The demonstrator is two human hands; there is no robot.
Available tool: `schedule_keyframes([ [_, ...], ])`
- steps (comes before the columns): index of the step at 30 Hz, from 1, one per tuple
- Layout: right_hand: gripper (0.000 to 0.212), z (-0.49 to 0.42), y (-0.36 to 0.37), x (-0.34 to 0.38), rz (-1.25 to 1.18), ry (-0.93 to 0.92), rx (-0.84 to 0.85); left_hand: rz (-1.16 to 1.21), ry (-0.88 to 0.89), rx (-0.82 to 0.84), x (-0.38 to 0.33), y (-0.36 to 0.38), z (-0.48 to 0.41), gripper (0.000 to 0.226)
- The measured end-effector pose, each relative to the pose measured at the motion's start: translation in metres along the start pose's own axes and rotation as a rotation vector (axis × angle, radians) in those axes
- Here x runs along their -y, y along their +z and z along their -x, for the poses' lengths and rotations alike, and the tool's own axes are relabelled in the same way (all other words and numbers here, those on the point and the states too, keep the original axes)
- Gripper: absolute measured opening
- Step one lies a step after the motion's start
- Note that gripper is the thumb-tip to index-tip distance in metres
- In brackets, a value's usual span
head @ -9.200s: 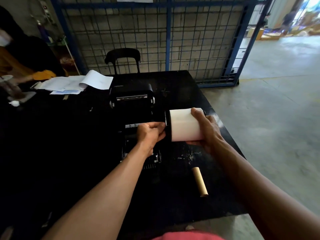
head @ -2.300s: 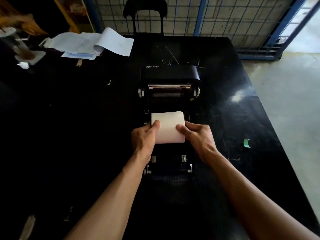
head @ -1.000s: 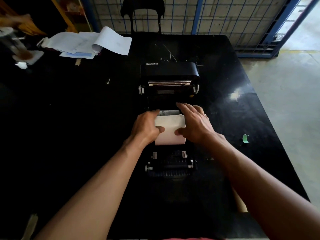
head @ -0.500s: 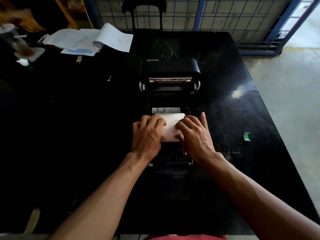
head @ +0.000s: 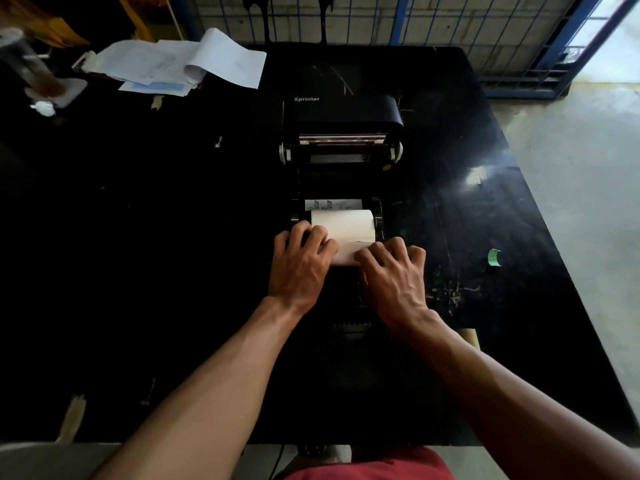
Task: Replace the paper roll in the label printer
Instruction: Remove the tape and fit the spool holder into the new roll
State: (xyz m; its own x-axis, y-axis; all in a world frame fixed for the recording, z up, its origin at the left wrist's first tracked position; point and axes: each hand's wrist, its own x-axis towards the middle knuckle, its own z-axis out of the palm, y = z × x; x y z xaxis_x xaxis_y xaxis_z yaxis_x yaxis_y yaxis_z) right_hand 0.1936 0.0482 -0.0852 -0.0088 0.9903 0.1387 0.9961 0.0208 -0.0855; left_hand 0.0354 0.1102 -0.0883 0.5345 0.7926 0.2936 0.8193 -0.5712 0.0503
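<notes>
The black label printer (head: 341, 114) lies open on the black table (head: 138, 237), its lid tilted back. A white paper roll (head: 344, 226) sits in the printer's bay, with a loose edge of paper across its near side. My left hand (head: 300, 263) rests on the roll's left near corner, fingers curled. On the right near corner lies my right hand (head: 393, 271), fingertips pressing the loose paper edge. The printer's front rollers are hidden under my hands. A brown cardboard core (head: 471, 336) peeks out beside my right forearm.
Loose white papers (head: 187, 62) lie at the back left. A small green scrap (head: 494, 257) lies on the right of the table. A black chair (head: 287, 12) and a blue wire fence (head: 450, 15) stand behind. The table's right edge borders a concrete floor.
The roll went from held above the table into the printer bay. In the last second both hands slid toward me onto the roll's near edge, uncovering more of its top.
</notes>
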Motion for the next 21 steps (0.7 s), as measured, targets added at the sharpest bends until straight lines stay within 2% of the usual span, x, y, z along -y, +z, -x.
schedule_keyframes([
  [3, 0.033, 0.001, 0.000, -0.007, -0.012, -0.040, 0.067, 0.019, 0.053, -0.016, 0.003, 0.001, 0.005, 0.013],
  [5, 0.034, 0.003, 0.000, -0.013, -0.052, -0.070, 0.123, 0.076, 0.144, -0.014, 0.009, 0.003, 0.013, 0.011],
  [9, 0.036, 0.007, -0.005, -0.019, -0.127, -0.124, 0.202, 0.291, 0.240, 0.079, 0.026, 0.004, 0.026, 0.038],
  [11, 0.043, 0.007, -0.007, -0.020, -0.144, -0.140, 0.244, 0.327, 0.246, 0.103, 0.031, 0.000, 0.025, 0.042],
  [15, 0.056, 0.005, -0.010, -0.024, -0.169, -0.146, 0.276, 0.352, 0.286, 0.152, 0.039, -0.003, 0.019, 0.029],
  [19, 0.037, 0.003, -0.011, -0.022, -0.160, -0.154, 0.245, 0.301, 0.326, 0.173, 0.039, -0.001, 0.021, 0.027],
  [21, 0.034, 0.001, -0.012, -0.020, -0.129, -0.169, 0.257, 0.281, 0.332, 0.189, 0.037, -0.001, 0.022, 0.026],
])
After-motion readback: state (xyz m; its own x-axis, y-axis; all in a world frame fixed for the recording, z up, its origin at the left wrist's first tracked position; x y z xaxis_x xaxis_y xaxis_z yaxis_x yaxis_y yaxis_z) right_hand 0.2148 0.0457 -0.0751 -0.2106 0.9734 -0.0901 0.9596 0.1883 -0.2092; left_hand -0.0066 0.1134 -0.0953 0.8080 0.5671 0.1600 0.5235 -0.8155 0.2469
